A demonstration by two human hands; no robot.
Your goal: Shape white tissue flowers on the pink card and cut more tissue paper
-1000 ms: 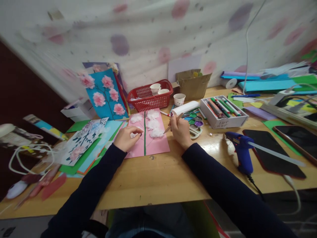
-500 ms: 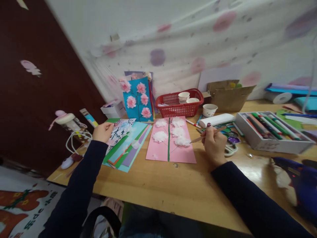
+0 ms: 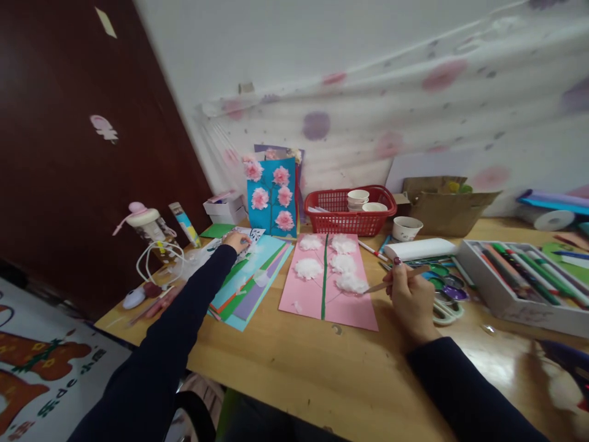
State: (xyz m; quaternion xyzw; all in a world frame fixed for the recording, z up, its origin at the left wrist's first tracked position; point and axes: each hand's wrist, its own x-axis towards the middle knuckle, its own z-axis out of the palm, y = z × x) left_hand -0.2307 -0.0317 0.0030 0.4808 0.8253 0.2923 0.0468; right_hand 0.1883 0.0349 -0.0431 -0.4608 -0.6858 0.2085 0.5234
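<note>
My right hand (image 3: pixel 411 304) holds a brown wooden pencil (image 3: pixel 380 286) between thumb and fingers. Its tip points at the lowest right white tissue flower (image 3: pixel 350 283) on a pink card (image 3: pixel 304 301). Down the card's middle runs a green stem (image 3: pixel 325 276), with fluffy white flowers on both sides. My left hand (image 3: pixel 237 240) reaches over a printed flower sheet (image 3: pixel 257 233) on a pile of coloured paper (image 3: pixel 253 294). Its fingers are bent together; what they hold, if anything, is hidden.
Behind the card stand a blue card with pink flowers (image 3: pixel 273 212), a red basket (image 3: pixel 322 224) and a paper cup (image 3: pixel 407 229). On the right are scissors (image 3: pixel 446 314), a box of markers (image 3: pixel 519 307) and a glue gun (image 3: pixel 568 362). A bottle (image 3: pixel 147 224) stands left.
My left hand has moved from the pink card to the paper pile, then farther back over the printed sheet. The view has turned left. My right hand keeps the pencil beside the card.
</note>
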